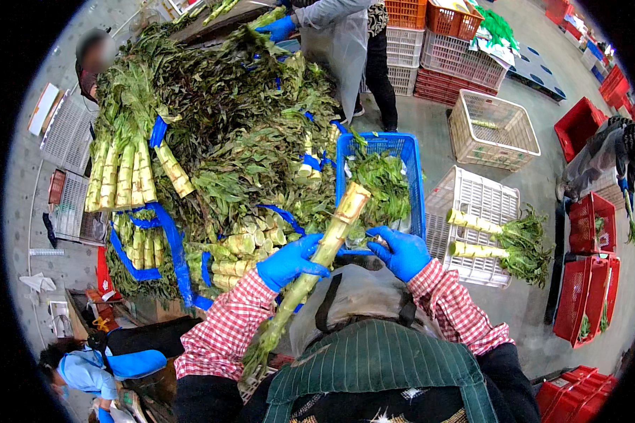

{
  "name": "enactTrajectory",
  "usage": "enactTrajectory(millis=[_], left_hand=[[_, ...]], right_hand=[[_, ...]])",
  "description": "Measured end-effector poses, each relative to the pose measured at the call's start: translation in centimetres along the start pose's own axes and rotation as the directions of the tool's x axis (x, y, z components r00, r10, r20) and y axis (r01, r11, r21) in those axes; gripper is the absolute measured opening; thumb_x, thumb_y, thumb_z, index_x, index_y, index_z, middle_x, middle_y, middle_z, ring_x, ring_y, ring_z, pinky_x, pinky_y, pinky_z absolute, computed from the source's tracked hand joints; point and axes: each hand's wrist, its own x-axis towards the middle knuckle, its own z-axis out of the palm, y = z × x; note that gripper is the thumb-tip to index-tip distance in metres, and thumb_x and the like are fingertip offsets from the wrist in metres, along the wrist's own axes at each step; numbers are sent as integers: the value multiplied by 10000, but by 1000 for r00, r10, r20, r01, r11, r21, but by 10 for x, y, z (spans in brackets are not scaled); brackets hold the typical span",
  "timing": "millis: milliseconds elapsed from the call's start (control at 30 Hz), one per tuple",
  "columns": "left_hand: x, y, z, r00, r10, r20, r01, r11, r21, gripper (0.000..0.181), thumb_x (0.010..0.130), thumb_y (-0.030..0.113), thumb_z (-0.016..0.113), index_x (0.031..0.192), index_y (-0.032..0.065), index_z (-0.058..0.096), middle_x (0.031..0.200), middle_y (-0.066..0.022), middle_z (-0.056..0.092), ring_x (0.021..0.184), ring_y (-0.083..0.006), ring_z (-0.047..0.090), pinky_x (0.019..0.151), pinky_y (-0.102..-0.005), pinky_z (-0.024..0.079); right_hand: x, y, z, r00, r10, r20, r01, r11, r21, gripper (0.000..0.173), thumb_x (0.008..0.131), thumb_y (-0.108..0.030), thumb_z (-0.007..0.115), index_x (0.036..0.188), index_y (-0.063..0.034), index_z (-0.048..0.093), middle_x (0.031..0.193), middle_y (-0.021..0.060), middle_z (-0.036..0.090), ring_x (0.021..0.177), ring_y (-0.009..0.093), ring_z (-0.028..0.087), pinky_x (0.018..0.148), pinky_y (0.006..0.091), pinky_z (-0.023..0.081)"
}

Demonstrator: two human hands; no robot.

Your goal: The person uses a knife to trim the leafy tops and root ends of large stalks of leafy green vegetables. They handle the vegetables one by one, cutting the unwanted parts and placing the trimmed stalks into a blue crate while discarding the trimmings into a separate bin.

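Note:
My left hand [293, 263], in a blue glove, is closed around the thick stalk of a stem lettuce [325, 251]. The stalk slants, its pale cut end up beside the blue crate and its leafy end down by my left forearm. My right hand [400, 253], gloved too, is to the right of the stalk, its thumb and fingers bent together at something small that I cannot make out. Just beyond the hands is a blue plastic crate [421, 185] with loose green leaves [383, 182]. A large heap of stem lettuce [233, 132], partly bundled with blue tape [172, 248], lies ahead and left.
Two stem lettuces [476, 249] lie across an upturned white crate [481, 195] at right. Behind it stands an off-white crate [495, 140]. Red crates [574, 301] line the far right. A co-worker's gloved hand [278, 29] touches the heap's far edge; other people are at left and right.

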Motion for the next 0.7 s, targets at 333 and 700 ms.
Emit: enactTrajectory(millis=[333,700], left_hand=[[-3,-21,5,973,-63,223,134,937,-323,657,666,259,623,1198,98,273,1035,-142,476,698,-119,497,578,-220,428],[17,1,-11,986,-142,-87,152,979,135,417,723,263,562,1043,8,479,839,-47,552,721,-95,489,650,-242,403]], right_hand=[[2,4,13,989,131,75,-133,991,30,255,757,-327,480,924,-135,480,725,152,559,655,323,540,541,398,419],[-15,11,17,965,250,-83,-216,931,293,252,757,-262,522,932,-82,527,668,159,554,600,250,567,527,309,426]])
